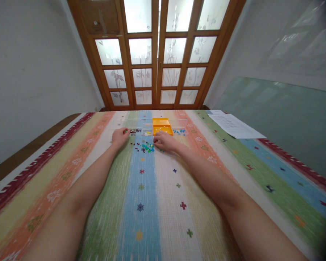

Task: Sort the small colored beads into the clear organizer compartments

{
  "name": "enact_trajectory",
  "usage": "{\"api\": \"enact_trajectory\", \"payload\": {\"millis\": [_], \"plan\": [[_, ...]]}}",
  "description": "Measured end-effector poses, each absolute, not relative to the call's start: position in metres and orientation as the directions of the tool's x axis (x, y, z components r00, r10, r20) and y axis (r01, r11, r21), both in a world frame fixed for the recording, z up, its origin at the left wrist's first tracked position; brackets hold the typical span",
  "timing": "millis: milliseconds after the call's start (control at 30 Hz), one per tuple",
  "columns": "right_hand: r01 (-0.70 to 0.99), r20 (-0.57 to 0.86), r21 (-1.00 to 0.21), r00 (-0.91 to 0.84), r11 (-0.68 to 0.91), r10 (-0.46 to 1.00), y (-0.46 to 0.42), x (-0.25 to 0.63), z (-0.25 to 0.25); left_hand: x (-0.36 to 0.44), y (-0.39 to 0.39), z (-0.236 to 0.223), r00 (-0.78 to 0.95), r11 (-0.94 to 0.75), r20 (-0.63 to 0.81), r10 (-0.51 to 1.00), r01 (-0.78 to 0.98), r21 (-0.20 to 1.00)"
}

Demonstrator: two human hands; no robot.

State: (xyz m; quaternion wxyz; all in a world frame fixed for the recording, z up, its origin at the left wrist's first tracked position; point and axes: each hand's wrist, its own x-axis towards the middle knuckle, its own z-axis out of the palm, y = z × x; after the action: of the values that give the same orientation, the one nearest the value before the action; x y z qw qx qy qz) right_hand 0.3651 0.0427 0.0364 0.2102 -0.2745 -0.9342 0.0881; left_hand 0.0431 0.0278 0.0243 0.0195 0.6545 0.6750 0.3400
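My left hand [120,137] is at the left end of a row of clear plastic boxes, its fingers pressed together. A speck of green shows at its fingertips; whether they hold it I cannot tell. Beside it, one clear compartment [136,132] contains dark red pieces. My right hand [164,140] is closed, fingertips down at the right edge of a loose pile of small green, blue and dark pieces [147,147]. Anything in its fingers is too small to make out. Just behind it stands an open yellow box [161,121] with white pieces inside.
Right of the yellow box, a clear compartment holds blue pieces [179,132]; left of it, another has yellow and white ones [147,133]. Paper sheets [235,125] lie at the right. A striped cloth [149,224] covers the table, and glazed wooden doors [157,69] stand beyond.
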Motion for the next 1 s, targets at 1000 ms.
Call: {"api": "enact_trajectory", "payload": {"millis": [1000], "plan": [[0.873, 0.485, -0.322, -0.18, 0.366, 0.856, 0.084, 0.422, 0.018, 0.096, 0.003, 0.036, 0.452, -0.472, 0.14, 0.881, 0.816, 0.334]]}}
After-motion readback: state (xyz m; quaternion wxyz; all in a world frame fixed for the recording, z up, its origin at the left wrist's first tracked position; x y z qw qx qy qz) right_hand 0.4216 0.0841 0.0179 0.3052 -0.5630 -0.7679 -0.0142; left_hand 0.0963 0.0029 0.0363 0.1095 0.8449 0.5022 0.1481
